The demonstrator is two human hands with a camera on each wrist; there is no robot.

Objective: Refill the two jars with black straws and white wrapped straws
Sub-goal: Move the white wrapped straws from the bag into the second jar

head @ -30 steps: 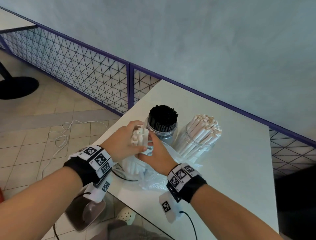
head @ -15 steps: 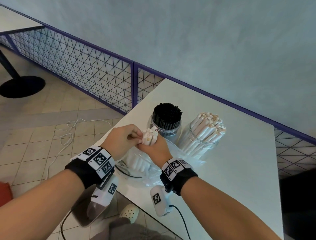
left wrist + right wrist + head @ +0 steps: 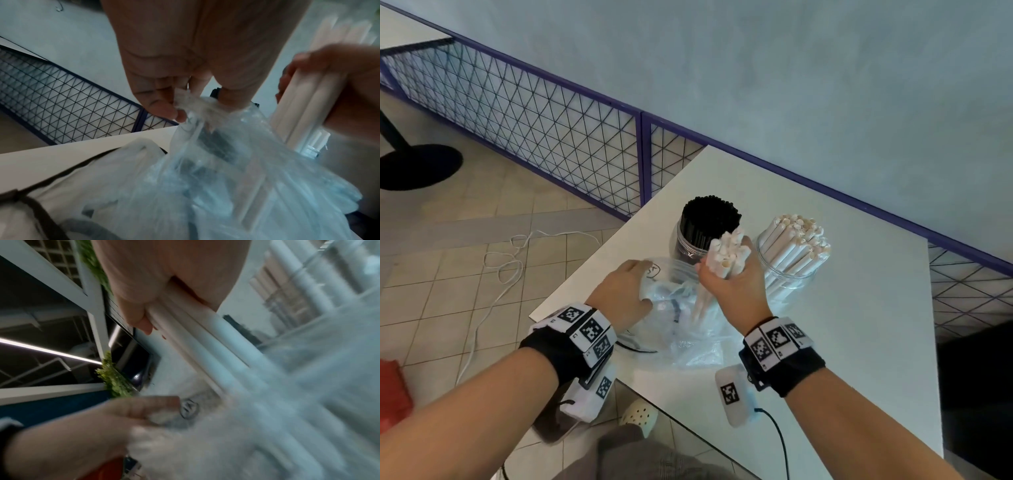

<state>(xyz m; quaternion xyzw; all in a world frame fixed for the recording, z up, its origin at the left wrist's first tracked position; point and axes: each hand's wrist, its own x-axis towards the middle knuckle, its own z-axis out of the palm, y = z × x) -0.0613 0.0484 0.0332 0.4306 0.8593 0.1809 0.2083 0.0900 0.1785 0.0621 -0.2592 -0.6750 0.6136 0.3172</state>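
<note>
Two clear jars stand on the white table point(image 3: 859, 342): one packed with black straws point(image 3: 709, 219), one with white wrapped straws point(image 3: 796, 246) to its right. My right hand point(image 3: 732, 277) grips a bundle of white wrapped straws point(image 3: 726, 255), lifted upright in front of the two jars, its lower ends still in the clear plastic bag point(image 3: 688, 325). The right wrist view shows the bundle point(image 3: 185, 324) under my curled fingers. My left hand point(image 3: 623, 291) pinches the bag's gathered plastic point(image 3: 193, 104) near the table's left edge.
A purple-framed wire mesh fence point(image 3: 534, 130) runs behind the table along a grey wall. A white cable point(image 3: 506, 260) lies on the tiled floor at left, near a black table base point(image 3: 417, 168). A red object point(image 3: 392, 390) sits at the lower left.
My right hand has pulled the white straw bundle up and to the right, out of the bag toward the jars. My left hand let go of the bundle and now holds the bag down.
</note>
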